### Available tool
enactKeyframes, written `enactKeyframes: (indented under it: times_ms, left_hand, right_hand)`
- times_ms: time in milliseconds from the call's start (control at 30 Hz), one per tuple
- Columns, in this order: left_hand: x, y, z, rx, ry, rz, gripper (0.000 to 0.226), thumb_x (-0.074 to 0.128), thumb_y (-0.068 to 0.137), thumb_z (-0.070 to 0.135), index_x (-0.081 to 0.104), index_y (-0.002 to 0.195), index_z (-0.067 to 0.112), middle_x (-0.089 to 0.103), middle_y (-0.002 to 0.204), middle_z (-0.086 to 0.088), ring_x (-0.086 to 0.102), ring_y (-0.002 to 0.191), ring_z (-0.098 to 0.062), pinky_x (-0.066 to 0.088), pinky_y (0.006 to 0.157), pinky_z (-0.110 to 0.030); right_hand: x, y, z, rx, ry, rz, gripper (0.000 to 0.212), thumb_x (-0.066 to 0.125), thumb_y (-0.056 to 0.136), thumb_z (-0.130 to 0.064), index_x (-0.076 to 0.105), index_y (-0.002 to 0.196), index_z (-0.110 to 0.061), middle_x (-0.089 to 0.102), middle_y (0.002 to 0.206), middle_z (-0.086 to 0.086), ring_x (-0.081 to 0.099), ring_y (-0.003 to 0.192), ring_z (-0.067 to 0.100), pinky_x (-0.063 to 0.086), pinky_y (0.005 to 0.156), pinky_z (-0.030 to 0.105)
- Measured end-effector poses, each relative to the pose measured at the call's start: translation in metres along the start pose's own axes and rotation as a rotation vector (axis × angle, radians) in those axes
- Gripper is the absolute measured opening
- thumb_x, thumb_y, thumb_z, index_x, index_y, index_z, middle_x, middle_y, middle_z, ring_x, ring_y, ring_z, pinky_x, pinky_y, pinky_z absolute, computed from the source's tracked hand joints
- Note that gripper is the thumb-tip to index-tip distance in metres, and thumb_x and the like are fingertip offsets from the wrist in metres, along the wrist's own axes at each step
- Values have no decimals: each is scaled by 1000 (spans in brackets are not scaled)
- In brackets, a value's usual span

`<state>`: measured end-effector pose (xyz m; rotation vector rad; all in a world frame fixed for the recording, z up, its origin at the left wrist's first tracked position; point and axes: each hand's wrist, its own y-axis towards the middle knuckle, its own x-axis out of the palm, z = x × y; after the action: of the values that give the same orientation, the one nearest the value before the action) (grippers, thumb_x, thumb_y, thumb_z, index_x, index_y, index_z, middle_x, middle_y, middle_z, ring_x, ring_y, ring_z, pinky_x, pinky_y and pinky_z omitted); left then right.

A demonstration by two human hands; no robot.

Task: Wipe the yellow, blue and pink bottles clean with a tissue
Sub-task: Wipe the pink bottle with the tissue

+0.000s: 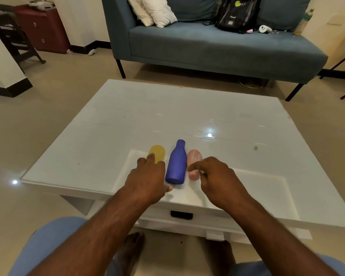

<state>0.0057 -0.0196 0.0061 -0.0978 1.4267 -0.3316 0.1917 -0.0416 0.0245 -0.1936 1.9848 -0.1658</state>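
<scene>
Three bottles lie side by side near the front edge of the white table (237, 120), necks pointing away from me. The yellow bottle (157, 153) is on the left, and my left hand (147, 178) rests on its near half with fingers laid over it and the thumb spread toward the base of the blue bottle (175, 166). The pink bottle (193, 157), streaked with white marks, is on the right. My right hand (213, 174) curls its index finger and thumb across its middle. A small white fleck shows under those fingers. No tissue is clearly visible.
A small crumb (256, 147) lies on the table at the right. A blue sofa (217, 46) with a black backpack (237, 12) stands behind the table. The table's drawer handle (181, 214) faces my knees.
</scene>
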Motion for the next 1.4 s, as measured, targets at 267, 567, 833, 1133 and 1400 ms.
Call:
enactKeyframes:
  times_ms: [267,567,833,1133,1400]
  left_hand:
    - [-1,-2,1,1,12,-24,68,65,84,56,41,139,25,26,155,-6,36,135,-26,44,101,-39]
    - [-4,-5,4,8,11,-40,69,64,84,56,40,140,25,24,157,-6,34,138,-27,43,103,-39]
    - [-6,-7,4,19,4,-32,68,64,85,55,40,141,24,26,155,-5,35,137,-26,42,103,-38]
    - [-6,-7,2,17,-3,-24,66,64,85,56,41,139,25,27,155,-5,35,136,-25,43,102,-39]
    - [-5,-6,3,15,-17,50,61,64,85,55,45,135,25,34,150,-5,37,133,-24,43,101,-38]
  right_hand:
    - [8,2,0,64,-84,-94,49,60,102,-19,54,147,-38,53,149,3,60,125,25,47,110,35]
    - [0,-4,2,127,-102,-63,40,54,105,-30,57,145,-31,61,145,3,64,122,24,48,107,34]
    - [-3,-5,3,173,-67,-76,39,63,101,-26,62,139,-33,60,145,3,64,121,24,50,108,35]
    - [-23,-7,5,214,59,70,30,63,100,-8,75,122,-24,65,138,5,66,110,22,54,99,31]
    - [-17,-4,16,267,-40,52,37,61,99,-43,70,121,-15,72,122,3,65,98,18,44,80,24]
